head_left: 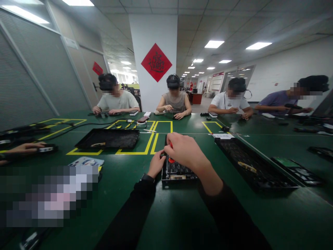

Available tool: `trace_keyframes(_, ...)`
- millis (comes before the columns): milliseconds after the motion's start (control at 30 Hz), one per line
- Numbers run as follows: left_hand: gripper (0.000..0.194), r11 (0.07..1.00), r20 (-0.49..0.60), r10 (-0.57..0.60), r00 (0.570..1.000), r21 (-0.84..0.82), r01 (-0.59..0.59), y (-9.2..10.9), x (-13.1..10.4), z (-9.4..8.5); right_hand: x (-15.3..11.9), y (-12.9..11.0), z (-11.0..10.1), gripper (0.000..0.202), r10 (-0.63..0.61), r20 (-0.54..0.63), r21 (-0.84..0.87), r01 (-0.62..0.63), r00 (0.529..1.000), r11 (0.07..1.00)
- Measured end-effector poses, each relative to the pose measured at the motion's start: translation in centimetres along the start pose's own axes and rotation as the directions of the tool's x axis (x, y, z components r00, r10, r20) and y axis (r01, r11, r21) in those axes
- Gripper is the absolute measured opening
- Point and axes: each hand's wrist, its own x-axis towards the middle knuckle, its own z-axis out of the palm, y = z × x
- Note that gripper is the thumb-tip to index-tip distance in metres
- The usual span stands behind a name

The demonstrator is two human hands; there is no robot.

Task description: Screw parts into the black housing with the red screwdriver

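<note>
A black plastic case (pixel 179 180) with ribbed inner parts lies on the green table in front of me. My right hand (pixel 186 149) is closed over it from above, gripping a red-handled tool (pixel 171 160) that is mostly hidden by the fingers. At the case's left rim, my left hand (pixel 156 164) is closed on the edge, its fingertips close to the tool. A pale strip (pixel 178 177) shows inside the near end of the case. Where the tool's lower end touches cannot be seen.
A black tray (pixel 109 134) stands to the left, a long black tray (pixel 267 182) to the right. A device with a green board (pixel 288 163) lies farther right. Cables (pixel 85 124) cross the left side. Another person's hand (pixel 24 148) rests at far left; several people sit opposite.
</note>
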Motion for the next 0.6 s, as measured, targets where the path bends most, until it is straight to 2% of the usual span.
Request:
trace_keyframes(67,0.037,1.000,0.001,0.007,1.000,-0.004,-0.007,0.02,0.03,0.02,-0.05,0.04,-0.08,0.022,-0.012,-0.009,0.006,0.012,1.000,1.000)
trace_keyframes(167,0.035,1.000,0.012,-0.015,1.000,0.003,0.015,0.03,0.16,0.06,-0.02,0.17,0.07,0.032,0.039,-0.004,-0.010,-0.039,0.999,0.999)
trace_keyframes(267,0.036,1.000,0.013,-0.030,0.999,0.009,0.030,-0.02,0.23,0.07,0.01,0.32,0.28,0.028,0.069,-0.004,-0.033,-0.069,0.998,0.997)
trace_keyframes(367,0.038,1.000,0.002,-0.013,1.000,-0.013,0.013,-0.06,0.13,-0.01,-0.10,0.38,0.21,0.019,0.005,-0.019,-0.032,-0.006,1.000,0.999)
trace_keyframes(467,0.034,1.000,0.018,0.009,1.000,-0.026,-0.008,-0.01,0.01,-0.07,-0.20,0.36,0.07,0.024,-0.042,-0.017,-0.018,0.042,0.999,0.999)
trace_keyframes(600,0.032,1.000,0.019,-0.018,1.000,0.006,0.018,0.15,0.04,-0.04,-0.14,0.48,0.20,0.028,0.018,0.006,-0.024,-0.018,1.000,1.000)
